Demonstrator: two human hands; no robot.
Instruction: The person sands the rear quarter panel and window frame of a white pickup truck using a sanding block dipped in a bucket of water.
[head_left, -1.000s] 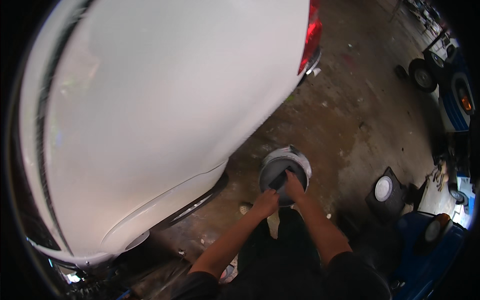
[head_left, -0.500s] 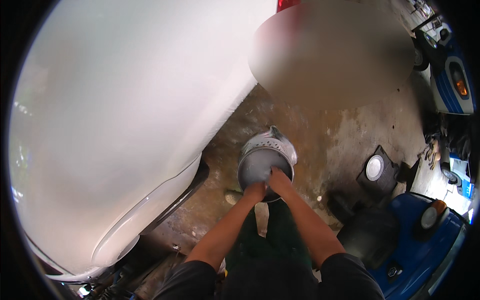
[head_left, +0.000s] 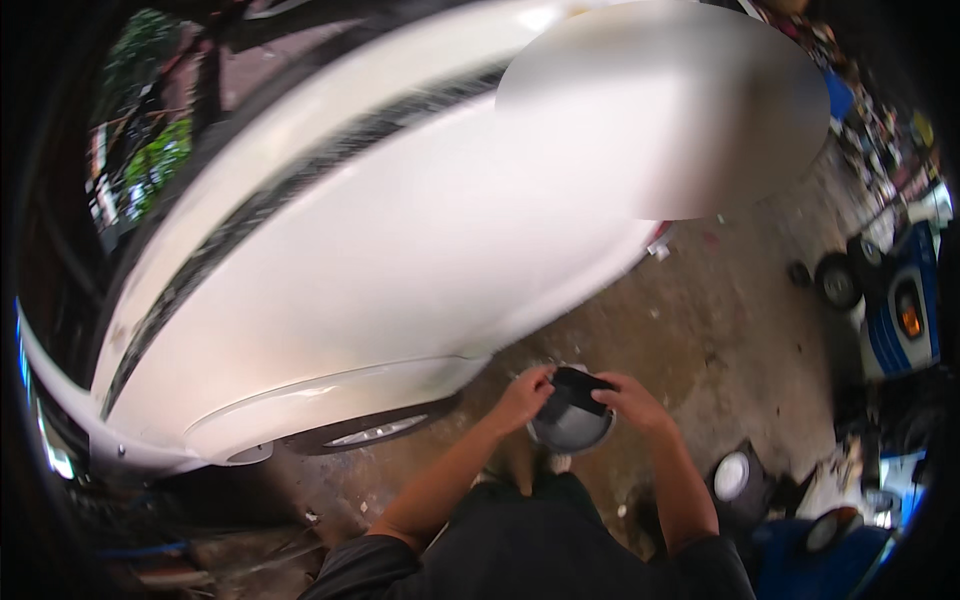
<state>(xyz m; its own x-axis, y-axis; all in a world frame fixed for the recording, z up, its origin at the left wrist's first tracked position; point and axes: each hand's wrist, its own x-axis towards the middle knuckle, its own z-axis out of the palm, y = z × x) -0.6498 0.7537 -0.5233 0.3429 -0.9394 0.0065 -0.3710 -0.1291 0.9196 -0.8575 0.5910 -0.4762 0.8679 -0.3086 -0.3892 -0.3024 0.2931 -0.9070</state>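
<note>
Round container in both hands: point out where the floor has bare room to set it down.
Bare concrete floor lies ahead and to the right, between the white car and the blue machines. Both the left hand and the right hand grip the round container. It is crowded at lower right, around the round lamps.

1. The car (head_left: 400, 250) is white, with a long black strip running along its upper side toward ten o'clock.
2. A small patch of red shows at the car's rear corner, toward three o'clock.
3. The round container (head_left: 572, 420) between the hands is grey, with a black top part.
4. The floor (head_left: 720, 340) is brownish grey concrete, mottled with dark stains.
5. The person's sleeves (head_left: 380, 570) and lap are black.
6. At three o'clock stands a blue machine (head_left: 905, 310) with white stripes and an orange light.
7. Green foliage (head_left: 150, 160) shows at ten o'clock.
</note>
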